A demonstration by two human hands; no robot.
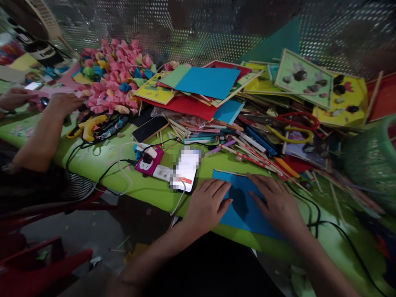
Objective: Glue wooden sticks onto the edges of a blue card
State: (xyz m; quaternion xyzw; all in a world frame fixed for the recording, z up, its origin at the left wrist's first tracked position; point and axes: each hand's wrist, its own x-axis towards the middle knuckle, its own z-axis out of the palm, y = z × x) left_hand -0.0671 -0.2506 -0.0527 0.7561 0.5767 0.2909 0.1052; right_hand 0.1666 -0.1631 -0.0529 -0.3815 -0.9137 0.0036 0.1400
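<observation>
A blue sheet of card (239, 206) lies flat on the green tabletop in front of me. Along its far edge runs a thin wooden stick (230, 172). My left hand (210, 202) rests on the sheet's left side, fingers stretched out and thumb apart. On the right side lies my right hand (276, 204), its fingers extended and the index fingertip close to the stick's right end. Whether that fingertip touches the stick I cannot tell. Neither hand holds anything. Left of my left hand is a lit phone (187, 169) with a white cable.
A purple power strip (150, 161) stands left of the phone. Behind are pens and sticks (201, 136), stacked coloured cards (207, 82) and a heap of pink paper flowers (116, 74). A co-worker's hand (63, 104) is near a yellow glue gun (88, 128). A green basket (371, 165) stands right.
</observation>
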